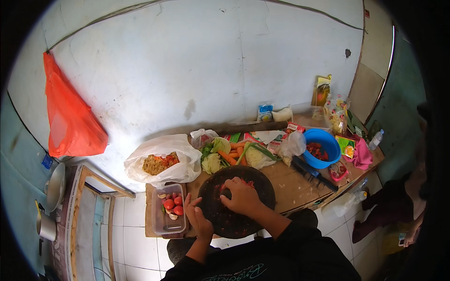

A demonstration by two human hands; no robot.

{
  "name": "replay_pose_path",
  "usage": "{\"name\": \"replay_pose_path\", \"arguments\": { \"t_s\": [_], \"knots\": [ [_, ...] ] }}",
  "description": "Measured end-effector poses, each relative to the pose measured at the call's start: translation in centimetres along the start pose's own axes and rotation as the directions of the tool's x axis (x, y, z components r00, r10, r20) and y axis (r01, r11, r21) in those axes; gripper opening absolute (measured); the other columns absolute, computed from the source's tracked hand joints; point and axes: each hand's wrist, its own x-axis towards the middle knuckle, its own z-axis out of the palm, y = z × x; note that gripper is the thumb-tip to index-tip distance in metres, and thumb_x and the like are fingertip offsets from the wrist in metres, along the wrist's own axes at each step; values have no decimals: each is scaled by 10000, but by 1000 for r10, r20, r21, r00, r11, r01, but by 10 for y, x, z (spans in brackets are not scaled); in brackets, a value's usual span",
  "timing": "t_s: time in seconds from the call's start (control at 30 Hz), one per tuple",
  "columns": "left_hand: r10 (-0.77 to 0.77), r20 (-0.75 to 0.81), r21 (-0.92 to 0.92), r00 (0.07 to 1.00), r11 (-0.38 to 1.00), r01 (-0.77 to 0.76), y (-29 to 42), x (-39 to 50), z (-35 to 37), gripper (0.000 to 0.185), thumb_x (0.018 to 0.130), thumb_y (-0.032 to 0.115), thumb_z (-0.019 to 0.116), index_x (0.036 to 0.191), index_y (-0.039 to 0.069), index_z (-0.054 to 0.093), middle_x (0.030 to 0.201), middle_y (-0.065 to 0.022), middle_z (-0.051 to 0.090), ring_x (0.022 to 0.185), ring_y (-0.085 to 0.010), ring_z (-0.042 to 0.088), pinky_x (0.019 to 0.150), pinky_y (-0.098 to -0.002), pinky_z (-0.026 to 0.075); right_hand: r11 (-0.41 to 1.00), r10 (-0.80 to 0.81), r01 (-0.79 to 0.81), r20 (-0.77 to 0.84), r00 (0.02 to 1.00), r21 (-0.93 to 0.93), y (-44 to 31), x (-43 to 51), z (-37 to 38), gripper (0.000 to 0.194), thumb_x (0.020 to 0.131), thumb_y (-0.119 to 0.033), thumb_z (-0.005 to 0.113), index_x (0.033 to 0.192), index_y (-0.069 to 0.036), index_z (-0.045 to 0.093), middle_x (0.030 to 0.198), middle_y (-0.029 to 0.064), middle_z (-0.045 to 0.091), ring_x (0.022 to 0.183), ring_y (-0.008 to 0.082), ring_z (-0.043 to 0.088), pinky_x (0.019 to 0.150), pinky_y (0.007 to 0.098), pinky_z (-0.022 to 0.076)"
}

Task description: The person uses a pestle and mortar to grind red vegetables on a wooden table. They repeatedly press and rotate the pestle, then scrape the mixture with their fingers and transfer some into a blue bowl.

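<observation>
A wide dark stone mortar point(260, 179) stands at the table's front edge, with crushed red chilli point(250, 183) smeared inside. My right hand point(240, 196) reaches over the bowl, curled around a dark pestle point(226, 193), most of which the fingers cover. At the mortar's left rim is my left hand point(199, 217), its fingers apart and nothing held; whether it touches the rim I cannot tell. Just left of it sits a clear plastic container point(169, 228) holding red tomatoes point(178, 210), shallots and garlic point(173, 216).
Behind the mortar lie carrots point(228, 157), cabbage point(258, 157) and lettuce. A white plastic bag point(137, 165) holds a brown crumbly food. To the right are a blue bowl point(334, 144) of red chillies and a large black-handled knife point(327, 182). Another person point(383, 200) is at far right.
</observation>
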Motion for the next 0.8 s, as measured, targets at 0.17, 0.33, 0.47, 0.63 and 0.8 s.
{"name": "replay_pose_path", "arguments": {
  "t_s": [0.17,0.33,0.47,0.63,0.8],
  "knots": [
    [-30,-26,-104,999,994,27,-1,1,3,359,966,245,336,1051,-11,572,1332,-262,409,1242,-333,395,1042,-416,262,995,81,-74,-113,990,63,4,0,6,356,769,-338,668,1013,-95,576,1006,141,555,890,329,602,766,416,498],
    [18,-1,-23,1000,1000,-18,-1,1,2,362,966,247,338,1039,-17,574,1311,-270,423,1239,-332,400,1040,-414,265,993,-31,42,-102,994,109,10,-3,-1,378,765,-364,686,967,-57,596,935,169,610,911,320,618,778,422,499],
    [-4,-16,-34,1000,999,3,1,2,2,362,968,251,339,1037,-13,577,1294,-269,435,1240,-336,400,1038,-413,267,836,405,-366,-10,914,409,34,8,-32,368,792,-352,662,983,-43,599,903,210,639,902,337,618,783,411,494],
    [26,-11,-31,1000,999,-26,1,1,2,341,962,241,363,1038,-8,582,1299,-264,432,1249,-341,392,1040,-417,267,850,459,-418,-63,886,320,43,7,-34,325,805,-313,645,975,-42,589,900,202,620,879,317,626,750,412,503],
    [-14,120,17,993,1000,12,6,4,0,317,938,248,415,1092,46,604,1296,-206,486,1237,-353,420,1055,-460,239,1000,-26,29,-311,950,5,10,-11,-9,340,778,-331,675,982,-81,567,960,137,561,869,317,625,734,434,518]
  ]
}}
